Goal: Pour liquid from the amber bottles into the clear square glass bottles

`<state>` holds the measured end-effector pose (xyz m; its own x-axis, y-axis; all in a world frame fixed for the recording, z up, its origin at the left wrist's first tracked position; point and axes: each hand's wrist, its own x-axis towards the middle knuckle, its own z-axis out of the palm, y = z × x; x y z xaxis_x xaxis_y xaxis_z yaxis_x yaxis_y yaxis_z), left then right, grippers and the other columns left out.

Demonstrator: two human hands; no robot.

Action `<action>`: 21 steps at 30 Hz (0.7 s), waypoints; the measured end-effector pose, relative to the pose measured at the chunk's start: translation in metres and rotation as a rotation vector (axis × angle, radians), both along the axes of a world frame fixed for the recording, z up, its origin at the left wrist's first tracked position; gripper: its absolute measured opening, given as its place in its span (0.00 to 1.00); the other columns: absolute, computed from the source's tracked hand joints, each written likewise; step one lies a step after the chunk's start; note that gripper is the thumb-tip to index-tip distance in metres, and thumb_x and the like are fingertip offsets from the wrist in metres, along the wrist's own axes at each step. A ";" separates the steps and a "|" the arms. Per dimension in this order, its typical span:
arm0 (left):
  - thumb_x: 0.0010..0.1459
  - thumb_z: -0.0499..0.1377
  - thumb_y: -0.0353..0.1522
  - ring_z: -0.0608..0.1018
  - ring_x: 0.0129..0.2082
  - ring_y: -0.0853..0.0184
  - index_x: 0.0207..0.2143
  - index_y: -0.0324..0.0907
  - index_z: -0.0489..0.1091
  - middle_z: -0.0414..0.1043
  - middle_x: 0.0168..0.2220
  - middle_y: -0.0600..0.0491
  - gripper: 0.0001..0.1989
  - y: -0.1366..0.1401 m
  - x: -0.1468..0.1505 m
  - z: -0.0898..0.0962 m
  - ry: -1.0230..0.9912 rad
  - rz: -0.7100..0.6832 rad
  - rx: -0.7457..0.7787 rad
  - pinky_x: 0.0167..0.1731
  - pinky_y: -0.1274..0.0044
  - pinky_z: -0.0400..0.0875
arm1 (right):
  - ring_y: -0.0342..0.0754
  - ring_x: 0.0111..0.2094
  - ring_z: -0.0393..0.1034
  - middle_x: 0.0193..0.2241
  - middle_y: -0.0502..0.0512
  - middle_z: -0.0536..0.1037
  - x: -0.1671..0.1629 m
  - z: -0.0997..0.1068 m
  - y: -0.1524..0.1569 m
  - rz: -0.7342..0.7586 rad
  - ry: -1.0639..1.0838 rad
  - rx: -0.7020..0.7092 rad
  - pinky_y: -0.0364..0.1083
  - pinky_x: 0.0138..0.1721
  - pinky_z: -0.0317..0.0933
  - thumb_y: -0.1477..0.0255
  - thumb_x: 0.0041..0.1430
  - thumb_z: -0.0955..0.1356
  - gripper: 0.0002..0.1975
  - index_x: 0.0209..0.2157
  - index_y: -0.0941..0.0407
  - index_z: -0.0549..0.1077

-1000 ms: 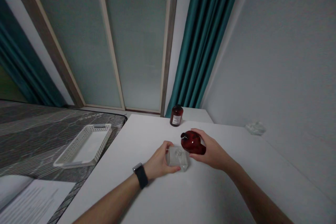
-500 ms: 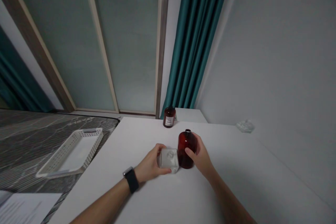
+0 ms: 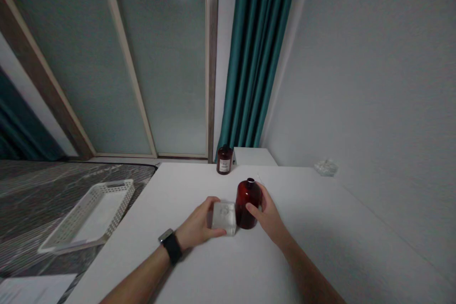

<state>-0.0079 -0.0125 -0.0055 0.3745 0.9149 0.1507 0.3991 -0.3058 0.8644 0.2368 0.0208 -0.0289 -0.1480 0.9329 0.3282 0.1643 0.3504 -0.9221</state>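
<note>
My left hand (image 3: 201, 223), with a dark watch on the wrist, is wrapped round a clear square glass container (image 3: 224, 217) on the white table (image 3: 199, 270). Its exact kind I cannot make out. Just right of it stands a dark red-brown glass bottle (image 3: 247, 204) with a narrow open-looking neck, upright and close against the container. My right hand (image 3: 269, 218) grips this bottle from the right, thumb across its front and the other fingers mostly hidden behind it.
A second brown bottle (image 3: 224, 160) with a white label stands at the table's far edge. A clear crinkled-looking object (image 3: 325, 167) lies at the far right by the wall. Left of the table are a white perforated basket (image 3: 121, 209) and some paper (image 3: 39, 287).
The whole view has shifted slightly, moving things left in the picture. Both hands keep their hold on the container and the bottle, which stay side by side.
</note>
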 end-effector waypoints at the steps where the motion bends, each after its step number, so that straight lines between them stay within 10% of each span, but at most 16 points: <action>1: 0.44 0.70 0.30 0.75 0.47 0.56 0.50 0.42 0.60 0.72 0.47 0.47 0.32 0.000 0.000 0.000 0.007 0.004 -0.004 0.49 0.64 0.69 | 0.56 0.62 0.61 0.61 0.61 0.65 0.000 -0.002 0.001 -0.008 0.018 0.013 0.58 0.64 0.54 0.65 0.56 0.70 0.34 0.61 0.52 0.55; 21: 0.45 0.71 0.33 0.72 0.52 0.52 0.55 0.40 0.58 0.69 0.52 0.42 0.37 0.002 0.000 -0.007 0.056 0.106 -0.005 0.53 0.61 0.66 | 0.59 0.65 0.55 0.64 0.60 0.61 -0.006 0.000 -0.006 -0.075 -0.072 0.064 0.63 0.66 0.45 0.69 0.52 0.71 0.38 0.63 0.50 0.55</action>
